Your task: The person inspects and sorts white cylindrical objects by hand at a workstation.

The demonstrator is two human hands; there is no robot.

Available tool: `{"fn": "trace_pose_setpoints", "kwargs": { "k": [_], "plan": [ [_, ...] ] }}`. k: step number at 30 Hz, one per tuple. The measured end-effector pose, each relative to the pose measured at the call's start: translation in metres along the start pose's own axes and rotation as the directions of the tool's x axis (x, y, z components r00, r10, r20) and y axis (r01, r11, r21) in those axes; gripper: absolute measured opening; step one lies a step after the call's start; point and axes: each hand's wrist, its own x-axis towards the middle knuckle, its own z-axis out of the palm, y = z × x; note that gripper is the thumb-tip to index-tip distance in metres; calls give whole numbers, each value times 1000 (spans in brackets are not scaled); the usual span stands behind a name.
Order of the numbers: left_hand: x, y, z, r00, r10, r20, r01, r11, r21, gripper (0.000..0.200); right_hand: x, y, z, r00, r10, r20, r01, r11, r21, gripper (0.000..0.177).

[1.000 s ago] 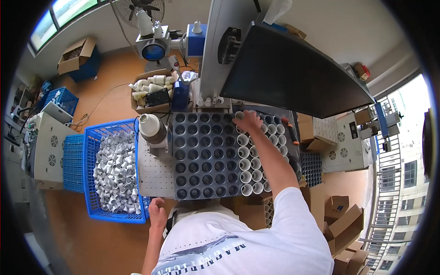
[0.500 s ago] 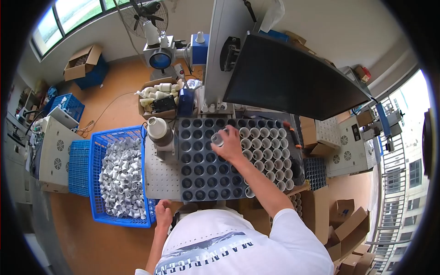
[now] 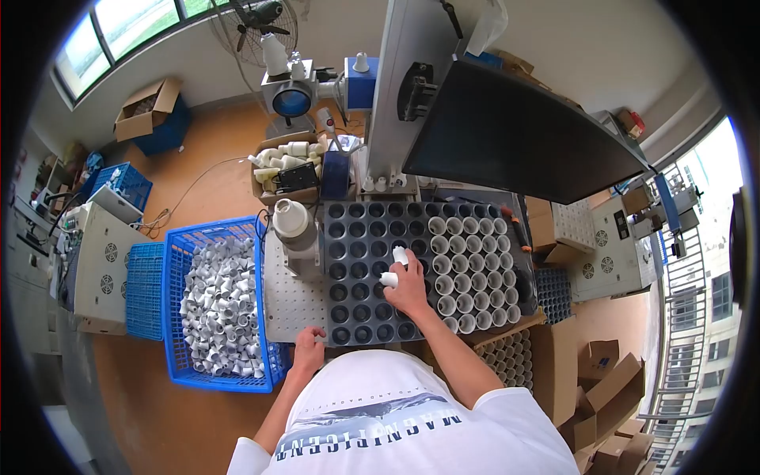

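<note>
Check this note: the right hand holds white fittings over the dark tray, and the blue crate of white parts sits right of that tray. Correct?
No. The head view shows the blue crate of white parts left of the dark tray, not right. The right hand does hold white fittings over it.

The tray (image 3: pixel 356 237) is dark grey, patterned with round holes; the tubes (image 3: pixel 389 279) are white. The left basket (image 3: pixel 170 317) is blue, the floor (image 3: pixel 206 166) orange.

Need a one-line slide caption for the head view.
Right hand holds white cups over the dark tray; left hand rests at the table edge.
</note>
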Motion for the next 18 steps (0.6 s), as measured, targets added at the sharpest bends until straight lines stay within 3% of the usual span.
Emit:
{"fn": "trace_pose_setpoints", "kwargs": {
  "k": [3,9,16,18],
  "plan": [
    [5,-4,-2,997,-42,71,48,996,-73,22,-7,-4,8,1000,7,2,-7,998,-58,37],
    [11,-15,-8,999,-45,25,48,992,-114,22,-3,-7,6,1000,11,12,-11,1000,-19,36],
    [13,-32,-14,999,-27,-44,20,990,-138,23,0,-6,-28,986,109,129,-137,962,236,39],
    [20,-14,-30,985,-163,-53,146,960,-240,29,-4,-5,-37,988,138,64,-150,956,252,40]
  ]
}}
